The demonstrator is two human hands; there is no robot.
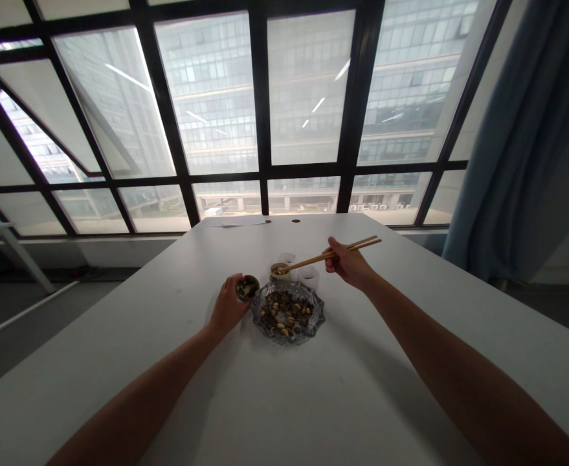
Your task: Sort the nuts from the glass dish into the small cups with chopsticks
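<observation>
My left hand [228, 302] is wrapped round a small cup [248, 288] with dark bits inside, tilted beside the left rim of a glass bowl [316, 320]. Dark seeds and pale nuts [284, 314] fill the bowl. In my right hand [346, 261] is a pair of wooden chopsticks [313, 260], pointing left. Their tips reach into a second small cup [279, 274] behind the bowl, which holds pale pieces. Two white cups stand near it, one behind [287, 257] and one to the right [308, 277].
The white table [274, 401] stretches forward to a large window. Papers [233, 221] lie at its far left edge, and a small dark round spot [296, 221] is near the far edge. A blue curtain [502, 149] hangs at the right.
</observation>
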